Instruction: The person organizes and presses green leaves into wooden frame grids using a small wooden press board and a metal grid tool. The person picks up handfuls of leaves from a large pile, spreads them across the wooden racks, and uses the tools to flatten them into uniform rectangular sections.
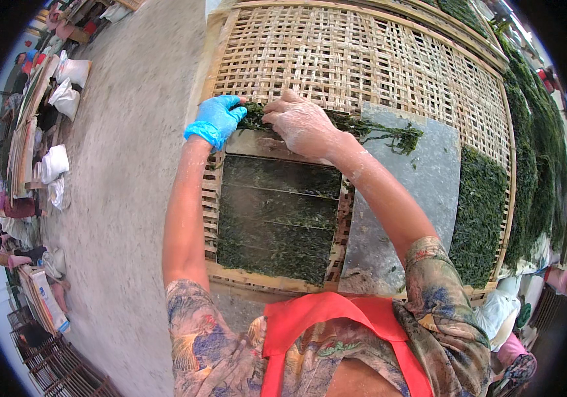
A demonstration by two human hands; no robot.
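Observation:
My left hand (218,119), in a blue glove, pinches the left end of a strip of wet green seaweed (357,124) at the top edge of a rectangular frame. My right hand (300,121), bare and wet, has its fingers curled on the same strip, whose loose end trails right. Below both hands lies the frame (283,149), with seaweed spread in bands divided by thin bars (283,192). It rests on a woven bamboo rack (313,54). Right of it is a grey flat board (407,183), partly under my right forearm.
A pressed seaweed sheet (479,213) lies on the rack's right side. Beyond the rack's right edge is a long heap of seaweed (536,149). Concrete floor (114,149) runs along the left, with white sacks (65,99) and several people farther off.

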